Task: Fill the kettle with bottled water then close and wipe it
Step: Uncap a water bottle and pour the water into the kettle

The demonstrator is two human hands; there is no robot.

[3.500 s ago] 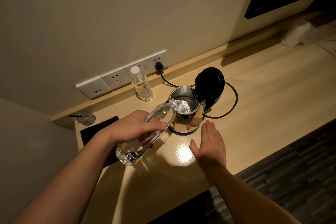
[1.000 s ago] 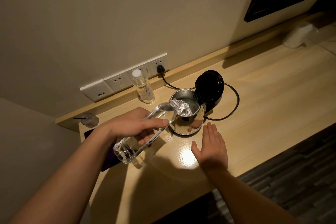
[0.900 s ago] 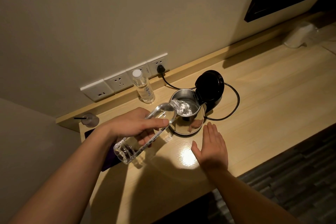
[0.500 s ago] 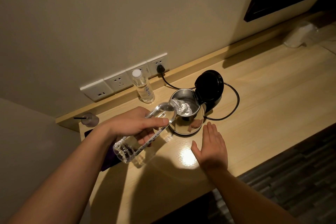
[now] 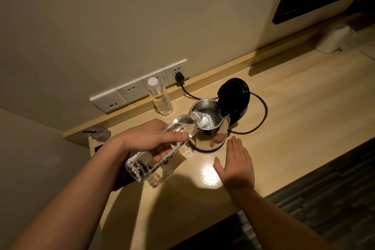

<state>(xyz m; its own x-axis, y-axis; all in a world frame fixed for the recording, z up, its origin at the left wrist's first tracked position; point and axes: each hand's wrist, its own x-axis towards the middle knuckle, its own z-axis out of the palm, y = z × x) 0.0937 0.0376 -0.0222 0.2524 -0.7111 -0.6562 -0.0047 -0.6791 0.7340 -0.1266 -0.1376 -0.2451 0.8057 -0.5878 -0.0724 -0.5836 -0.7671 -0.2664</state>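
A steel kettle [image 5: 205,140] stands on the wooden desk [image 5: 294,119], its black lid [image 5: 233,95] hinged up and open. My left hand [image 5: 150,140] grips a clear water bottle [image 5: 142,165], uncapped and tipped with its neck over the kettle's mouth; water runs into the kettle. Little water is left in the bottle. My right hand [image 5: 236,165] lies flat on the desk just in front of the kettle, fingers together, holding nothing. A dark purple cloth [image 5: 119,180] lies on the desk, mostly hidden under my left arm.
A second, capped bottle [image 5: 160,96] stands by the wall sockets [image 5: 134,92]. The kettle's black cord [image 5: 261,115] loops behind it to a plug. A small glass vial [image 5: 100,134] sits at the far left, a white cup stack [image 5: 332,38] at the far right.
The bottle has emptied further and is tipped a little more steeply. Both hands and the kettle have stayed in place.
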